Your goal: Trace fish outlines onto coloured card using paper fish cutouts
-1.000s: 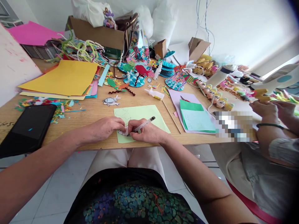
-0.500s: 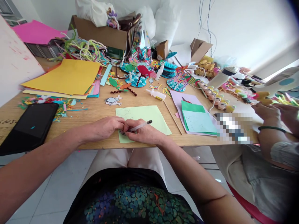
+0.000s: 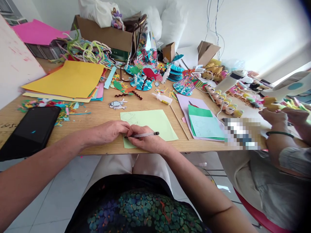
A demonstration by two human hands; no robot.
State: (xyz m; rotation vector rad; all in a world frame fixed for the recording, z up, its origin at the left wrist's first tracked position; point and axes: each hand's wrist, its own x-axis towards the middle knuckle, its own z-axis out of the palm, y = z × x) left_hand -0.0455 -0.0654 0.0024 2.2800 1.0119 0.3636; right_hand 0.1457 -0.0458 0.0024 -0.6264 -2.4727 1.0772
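A pen [image 3: 143, 134] with a clear barrel and dark end cap is gripped in my right hand [image 3: 148, 139]. Its tip, hidden by my fingers, meets the lower left part of a light green paper sheet [image 3: 155, 121]. Faint pencil-like outlines show on that sheet's upper left. My left hand [image 3: 115, 131] rests at the sheet's left edge, fingers closed and touching my right fingertips; what they pinch or press is hidden. Just beyond lies a cut-out paper fish [image 3: 118, 104] with dark outlines.
Left are a black tablet [image 3: 30, 129], paper scraps and yellow paper [image 3: 65, 79]. A glue bottle [image 3: 162, 98], wooden stick [image 3: 179, 121] and folded green paper [image 3: 206, 123] lie right. Paper fish crafts [image 3: 143, 81] stand behind. At far right another person's hands [image 3: 274, 116] hold something.
The pen has tipped lower, its capped end swinging down and slightly right. My right hand has rolled a little with it; my left hand stays nearly in place.
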